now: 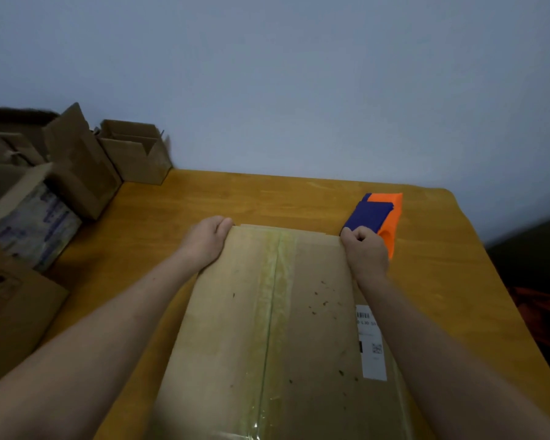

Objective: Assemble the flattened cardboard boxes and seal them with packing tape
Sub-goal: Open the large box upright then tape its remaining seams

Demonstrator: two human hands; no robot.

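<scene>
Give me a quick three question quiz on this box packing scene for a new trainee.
1. True or false: the left hand and the right hand both grip the far corners of the flattened box.
2. The orange and blue tape dispenser lies: (a) beside the left hand, (b) just beyond the right hand, (c) on top of the box.
3. Fill in: the white label sits along the box's ____ edge.

Key: 1 true; 2 b; 3 right.

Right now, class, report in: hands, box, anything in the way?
Hands: left hand and right hand grip far corners of flattened box. Not yet opened up. Nothing blocking; tape dispenser on table beside right hand.
</scene>
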